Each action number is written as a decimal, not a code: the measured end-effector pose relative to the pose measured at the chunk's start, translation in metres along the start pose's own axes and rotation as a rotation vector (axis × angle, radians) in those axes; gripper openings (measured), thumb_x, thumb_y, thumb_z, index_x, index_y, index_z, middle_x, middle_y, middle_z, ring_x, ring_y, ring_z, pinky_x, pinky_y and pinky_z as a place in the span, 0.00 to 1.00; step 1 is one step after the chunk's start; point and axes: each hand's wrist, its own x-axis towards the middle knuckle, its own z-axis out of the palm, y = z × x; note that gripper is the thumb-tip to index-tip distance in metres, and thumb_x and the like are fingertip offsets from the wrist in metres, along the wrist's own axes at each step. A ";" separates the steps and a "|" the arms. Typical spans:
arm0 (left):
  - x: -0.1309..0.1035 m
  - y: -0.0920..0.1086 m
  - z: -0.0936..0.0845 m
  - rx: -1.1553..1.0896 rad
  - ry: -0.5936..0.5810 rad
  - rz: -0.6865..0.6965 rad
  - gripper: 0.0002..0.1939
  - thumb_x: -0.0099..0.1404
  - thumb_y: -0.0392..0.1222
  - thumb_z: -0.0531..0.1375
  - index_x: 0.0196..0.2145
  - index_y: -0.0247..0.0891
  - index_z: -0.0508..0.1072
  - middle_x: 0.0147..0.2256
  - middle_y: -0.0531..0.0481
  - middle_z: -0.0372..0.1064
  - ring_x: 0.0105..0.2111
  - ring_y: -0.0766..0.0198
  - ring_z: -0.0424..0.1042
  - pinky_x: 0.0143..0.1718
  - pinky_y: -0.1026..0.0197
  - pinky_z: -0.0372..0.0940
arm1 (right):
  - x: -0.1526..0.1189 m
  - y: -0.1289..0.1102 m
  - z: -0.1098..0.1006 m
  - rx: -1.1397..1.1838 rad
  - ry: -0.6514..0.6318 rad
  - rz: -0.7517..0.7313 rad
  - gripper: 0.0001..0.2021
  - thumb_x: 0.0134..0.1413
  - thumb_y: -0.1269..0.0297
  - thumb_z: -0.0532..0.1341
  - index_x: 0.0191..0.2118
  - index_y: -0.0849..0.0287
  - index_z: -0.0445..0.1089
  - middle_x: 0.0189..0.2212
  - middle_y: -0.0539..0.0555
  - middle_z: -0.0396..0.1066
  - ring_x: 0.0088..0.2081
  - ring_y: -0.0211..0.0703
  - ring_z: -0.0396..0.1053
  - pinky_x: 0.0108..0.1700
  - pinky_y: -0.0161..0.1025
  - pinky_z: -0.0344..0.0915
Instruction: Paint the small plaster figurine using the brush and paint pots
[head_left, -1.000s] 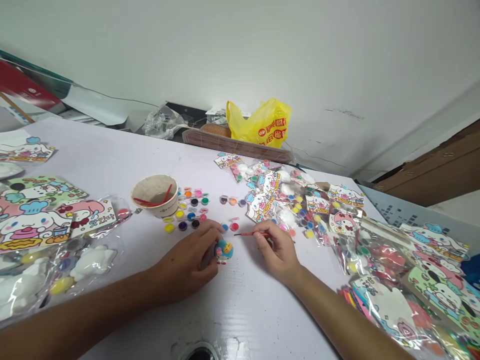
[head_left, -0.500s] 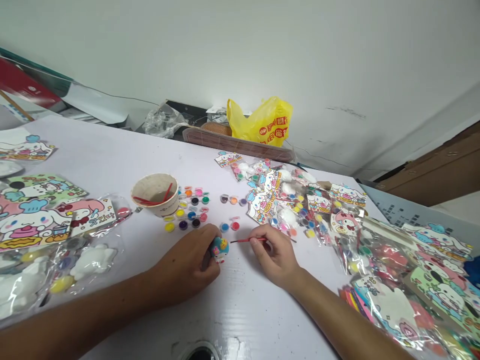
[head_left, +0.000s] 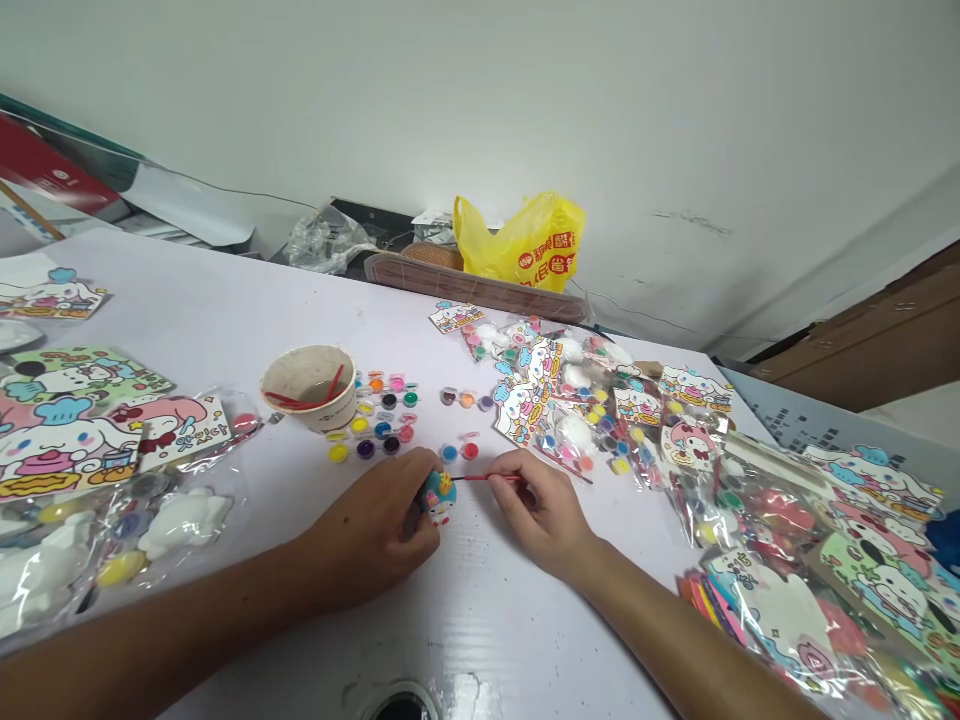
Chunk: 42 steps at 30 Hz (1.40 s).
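A small painted figurine (head_left: 439,497), blue with yellow and pink parts, is pinched in my left hand (head_left: 386,515) above the table. My right hand (head_left: 541,510) grips a thin red paintbrush (head_left: 476,477), its dark tip at the yellow part of the figurine; whether it touches I cannot tell. Just beyond my hands lie open paint pots (head_left: 382,430) in several colours, with a blue and red pair (head_left: 459,452) closest. A paper cup (head_left: 309,385) of murky water stands to the left, with red brushes (head_left: 337,385) leaning in it.
Bagged figurine kits with cartoon cards (head_left: 577,400) cover the table's right side, and more bags (head_left: 180,525) lie at the left. A yellow plastic bag (head_left: 525,245) sits in a box behind the far edge. Near the front is a round dark hole (head_left: 401,705).
My right hand has shifted slightly left, bringing the brush tip to the figurine's upper part. The figurine has turned a little in my left hand.
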 end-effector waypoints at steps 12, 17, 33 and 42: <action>0.001 0.002 -0.003 -0.021 -0.040 -0.034 0.08 0.54 0.33 0.50 0.34 0.41 0.59 0.27 0.55 0.59 0.27 0.63 0.60 0.29 0.61 0.52 | 0.001 -0.001 0.000 0.008 -0.015 0.006 0.07 0.66 0.63 0.55 0.39 0.57 0.69 0.26 0.50 0.66 0.24 0.38 0.60 0.26 0.35 0.56; 0.000 0.002 -0.003 -0.019 -0.039 -0.027 0.10 0.54 0.32 0.49 0.35 0.41 0.59 0.26 0.56 0.58 0.27 0.63 0.59 0.29 0.61 0.53 | 0.001 0.000 0.001 0.033 -0.014 -0.001 0.06 0.66 0.63 0.55 0.40 0.57 0.69 0.25 0.49 0.65 0.24 0.37 0.60 0.25 0.34 0.56; 0.001 0.001 -0.002 -0.013 -0.042 -0.030 0.08 0.55 0.34 0.50 0.34 0.41 0.59 0.28 0.54 0.60 0.28 0.62 0.60 0.29 0.61 0.52 | 0.001 0.000 0.000 0.006 -0.005 0.021 0.07 0.66 0.62 0.55 0.39 0.57 0.69 0.25 0.49 0.65 0.24 0.38 0.60 0.26 0.35 0.57; 0.001 0.002 -0.003 -0.009 -0.046 -0.030 0.08 0.54 0.34 0.49 0.34 0.40 0.60 0.28 0.54 0.60 0.28 0.62 0.59 0.29 0.61 0.52 | 0.001 -0.001 0.000 0.016 -0.012 0.021 0.07 0.65 0.63 0.55 0.39 0.57 0.69 0.25 0.49 0.64 0.24 0.38 0.59 0.26 0.35 0.57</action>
